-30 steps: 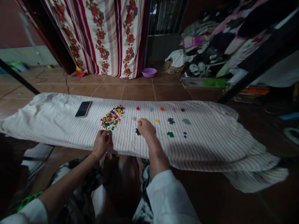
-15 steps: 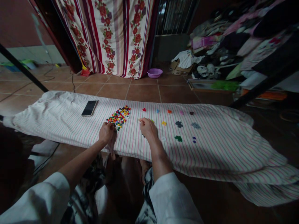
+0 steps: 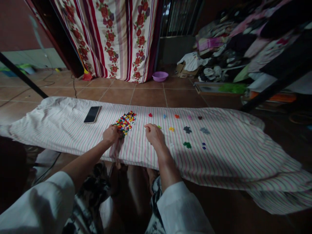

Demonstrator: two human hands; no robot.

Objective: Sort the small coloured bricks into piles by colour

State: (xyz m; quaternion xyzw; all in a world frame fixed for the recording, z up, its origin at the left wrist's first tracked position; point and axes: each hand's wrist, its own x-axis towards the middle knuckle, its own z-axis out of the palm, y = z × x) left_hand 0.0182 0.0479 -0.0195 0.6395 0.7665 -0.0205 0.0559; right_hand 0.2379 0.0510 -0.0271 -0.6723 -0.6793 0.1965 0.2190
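Observation:
A mixed pile of small coloured pieces (image 3: 126, 122), too small to make out exactly, lies on a striped cloth (image 3: 136, 146). At its near left edge is my left hand (image 3: 111, 134), fingers bent together and touching the pieces; what they pinch is hidden. My right hand (image 3: 154, 134) is closed in a pinch just right of the pile, over the cloth. Anything between its fingertips is too small to name. Beyond it sit small single-colour groups: red pieces (image 3: 150, 115), orange pieces (image 3: 176, 116), yellow pieces (image 3: 171, 129), dark grey pieces (image 3: 187, 129) and green pieces (image 3: 187, 145).
A phone (image 3: 93, 114) lies on the cloth left of the pile. Light grey pieces (image 3: 205, 130) and dark blue pieces (image 3: 204, 146) are at the right. Behind, on the tiled floor, stand a purple basin (image 3: 160, 76), a floral curtain (image 3: 119, 42) and heaped clothes (image 3: 219, 42).
My left hand has shifted slightly at the pile's edge. My right hand stays nearly in place, still pinched; the pale bit seen at its fingertips earlier is now less distinct. The view has shifted slightly.

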